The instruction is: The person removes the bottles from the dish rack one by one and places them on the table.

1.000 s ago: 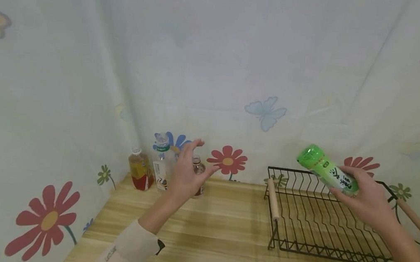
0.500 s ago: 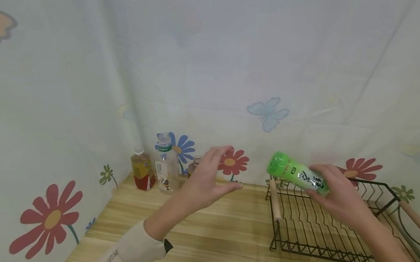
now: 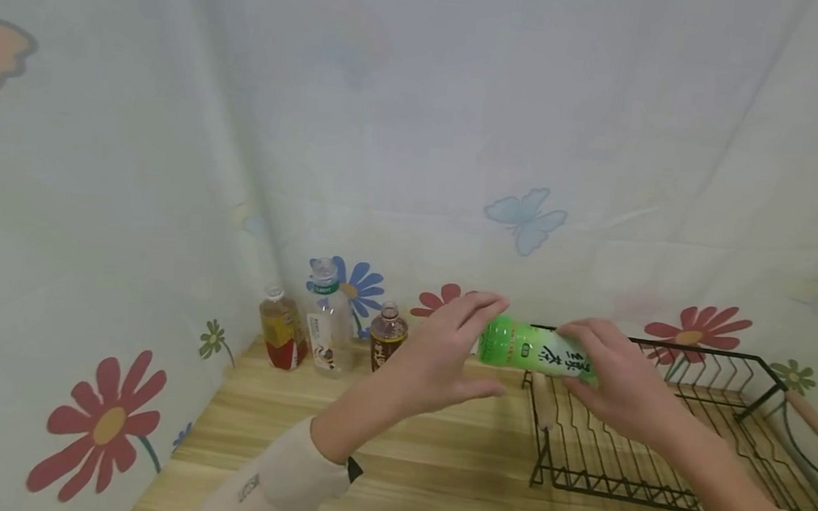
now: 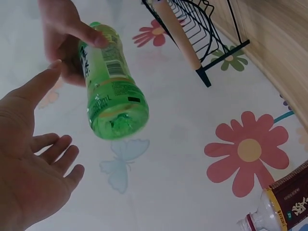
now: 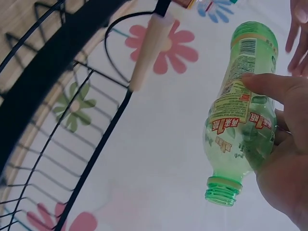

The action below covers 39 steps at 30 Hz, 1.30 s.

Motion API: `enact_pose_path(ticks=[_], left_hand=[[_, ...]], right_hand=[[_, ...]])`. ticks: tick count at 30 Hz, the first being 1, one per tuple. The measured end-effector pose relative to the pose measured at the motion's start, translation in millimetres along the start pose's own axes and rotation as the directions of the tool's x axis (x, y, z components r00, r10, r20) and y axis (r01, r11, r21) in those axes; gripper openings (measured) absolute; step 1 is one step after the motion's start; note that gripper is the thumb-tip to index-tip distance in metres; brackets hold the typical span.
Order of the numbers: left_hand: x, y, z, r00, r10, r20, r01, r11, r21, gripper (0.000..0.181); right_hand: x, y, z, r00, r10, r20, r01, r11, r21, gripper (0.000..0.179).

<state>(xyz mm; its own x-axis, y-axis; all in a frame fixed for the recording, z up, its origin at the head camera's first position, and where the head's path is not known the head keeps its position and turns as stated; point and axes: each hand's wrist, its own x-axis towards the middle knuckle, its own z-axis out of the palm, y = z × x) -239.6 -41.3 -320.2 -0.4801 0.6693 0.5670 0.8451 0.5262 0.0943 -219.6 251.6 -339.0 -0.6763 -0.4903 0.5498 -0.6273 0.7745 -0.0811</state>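
My right hand (image 3: 620, 379) grips a green tea bottle (image 3: 528, 349) by its neck half, thumb along the label. The bottle lies level in the air with its base towards the left. Its green threaded mouth, uncapped, shows in the right wrist view, where the bottle (image 5: 236, 110) looks nearly drained. Just left of the base, my left hand (image 3: 440, 356) is spread with thumb and fingers apart. A gap separates this left hand (image 4: 36, 163) from the bottle (image 4: 115, 86) in the left wrist view.
A black wire dish rack (image 3: 622, 496) with wooden handles stands under the right arm. Along the back left of the wooden table (image 3: 420, 467) stand a red-and-yellow bottle (image 3: 281, 330), a clear bottle (image 3: 327, 334) and a brown-labelled bottle (image 3: 387, 335). A flowered sheet (image 3: 391, 124) hangs behind.
The right hand has carried the green tea bottle left, turning it from slanted to level. The left hand has moved right towards its base, uncovering the brown-labelled bottle.
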Motion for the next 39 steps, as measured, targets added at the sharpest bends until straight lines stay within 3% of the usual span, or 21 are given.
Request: enact_pose_path(ticks=[7, 13, 21, 27, 39], left_hand=[[6.3, 9.0, 3.5, 0.997, 0.061, 0.057, -0.066, 0.994, 0.093, 0.104], [9.6, 8.8, 8.5, 0.994, 0.059, 0.096, -0.078, 0.976, 0.205, 0.094], [9.8, 7.2, 21.1, 0.992, 0.045, 0.115, -0.079, 0.948, 0.307, 0.073], [7.2, 5.5, 25.2, 0.996, 0.012, 0.084, -0.035, 0.96, 0.277, 0.065], [2.6, 2.6, 31.2, 0.995, -0.037, 0.091, 0.018, 0.979, 0.204, 0.059]], right_hand=[[11.4, -25, 6, 0.997, -0.083, 0.007, 0.083, 0.997, 0.009, 0.064], [15.1, -39, 5, 0.993, -0.116, -0.017, 0.116, 0.993, 0.018, 0.065], [14.9, -44, 6, 0.997, -0.083, 0.002, 0.083, 0.995, 0.055, 0.066], [16.2, -47, 12, 0.998, -0.066, 0.003, 0.066, 0.995, 0.068, 0.063], [15.1, -48, 19, 0.998, -0.056, 0.002, 0.055, 0.995, 0.078, 0.063]])
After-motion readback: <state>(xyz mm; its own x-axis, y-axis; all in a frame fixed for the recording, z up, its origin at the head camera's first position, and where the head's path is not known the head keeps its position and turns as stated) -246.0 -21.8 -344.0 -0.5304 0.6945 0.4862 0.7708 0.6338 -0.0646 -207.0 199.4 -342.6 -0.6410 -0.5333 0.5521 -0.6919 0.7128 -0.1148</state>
